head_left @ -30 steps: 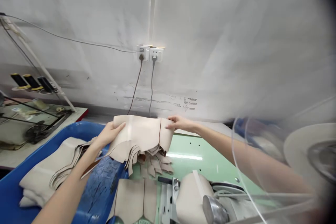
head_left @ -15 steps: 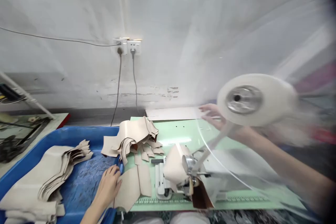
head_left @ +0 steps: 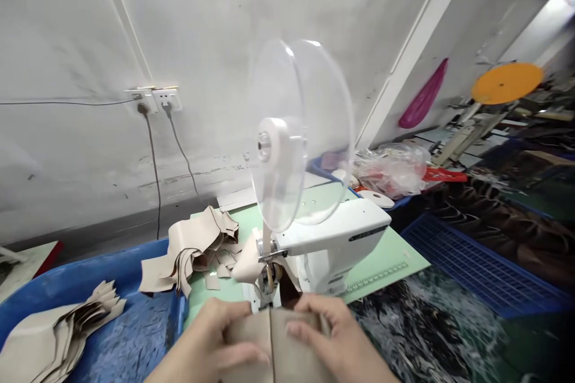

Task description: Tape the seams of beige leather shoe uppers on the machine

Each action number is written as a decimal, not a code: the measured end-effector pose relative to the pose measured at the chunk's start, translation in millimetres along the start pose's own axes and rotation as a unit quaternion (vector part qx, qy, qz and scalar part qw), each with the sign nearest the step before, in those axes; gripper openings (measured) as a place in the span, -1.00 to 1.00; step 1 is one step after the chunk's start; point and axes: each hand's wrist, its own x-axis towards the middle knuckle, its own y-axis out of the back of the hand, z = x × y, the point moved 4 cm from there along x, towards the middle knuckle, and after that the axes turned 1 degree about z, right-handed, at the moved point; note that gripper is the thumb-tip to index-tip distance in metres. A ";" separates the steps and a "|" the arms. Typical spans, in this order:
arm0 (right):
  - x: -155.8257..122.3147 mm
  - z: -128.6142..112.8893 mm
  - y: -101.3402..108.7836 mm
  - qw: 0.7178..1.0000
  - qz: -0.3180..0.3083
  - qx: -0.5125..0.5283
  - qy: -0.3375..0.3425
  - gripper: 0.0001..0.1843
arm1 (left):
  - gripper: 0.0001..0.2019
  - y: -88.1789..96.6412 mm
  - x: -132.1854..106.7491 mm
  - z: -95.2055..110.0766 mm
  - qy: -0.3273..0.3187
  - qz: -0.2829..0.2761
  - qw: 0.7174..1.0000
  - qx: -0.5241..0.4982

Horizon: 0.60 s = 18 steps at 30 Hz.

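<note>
Both my hands are at the front edge of the green table, on a beige leather-like piece with a seam line down its middle. My left hand grips its left half, thumb on top. On the right half, my right hand pinches with thumb and fingers. Just beyond the piece stands the head of a white machine, carrying a clear reel with a white hub. Another beige piece hangs around the machine's arm end. The underside of the held piece is hidden.
Left of the machine lies a pile of beige pieces, overlapping a blue tray. More stacked pieces lie inside that tray. Plastic bags sit behind on the right. A blue crate and dark scraps lie lower right.
My right hand has come back from the table's far side, and my left hand has moved right from the tray's edge. Both now hold the seamed piece. The view has turned right.
</note>
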 end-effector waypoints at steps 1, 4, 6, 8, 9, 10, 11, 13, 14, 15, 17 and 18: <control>3.4 -2.3 13.9 0.999 0.016 0.015 -0.036 -0.58 | -0.58 4.9 5.6 1.8 0.009 0.027 0.999 -0.026; 19.1 3.9 34.2 0.988 0.016 0.133 -0.081 -0.58 | -0.52 8.3 23.0 -8.0 0.017 0.117 0.990 -0.082; 31.8 18.9 27.7 0.960 -0.015 0.254 -0.113 -0.58 | -0.48 4.2 30.2 -17.9 0.020 0.157 0.982 -0.101; 42.3 34.3 14.7 0.926 -0.045 0.346 -0.141 -0.58 | -0.47 -0.6 32.3 -24.9 0.030 0.176 0.977 -0.115; 46.4 40.5 9.6 0.917 -0.045 0.366 -0.149 -0.58 | -0.47 -2.5 31.9 -27.0 0.037 0.179 0.975 -0.123; 49.6 45.2 6.0 0.914 -0.039 0.374 -0.153 -0.60 | -0.47 -4.0 31.0 -28.4 0.043 0.181 0.974 -0.130; 52.1 48.4 3.7 0.912 -0.032 0.377 -0.158 -0.62 | -0.47 -4.9 30.0 -29.5 0.049 0.183 0.972 -0.135; 55.8 50.6 1.7 0.906 -0.026 0.390 -0.164 -0.64 | -0.47 -6.2 28.8 -31.6 0.057 0.187 0.969 -0.148; 57.6 50.4 1.5 0.900 -0.028 0.402 -0.164 -0.64 | -0.48 -6.8 28.9 -32.9 0.059 0.187 0.968 -0.155; 59.7 50.0 1.6 0.894 -0.029 0.418 -0.160 -0.61 | -0.49 -7.4 29.7 -34.7 0.060 0.185 0.967 -0.164; 65.2 52.0 3.0 0.883 -0.006 0.442 -0.157 -0.52 | -0.51 -7.8 33.4 -39.0 0.063 0.182 0.964 -0.182; 68.5 55.4 3.7 0.882 0.013 0.442 -0.162 -0.48 | -0.52 -7.1 36.4 -41.4 0.063 0.183 0.962 -0.191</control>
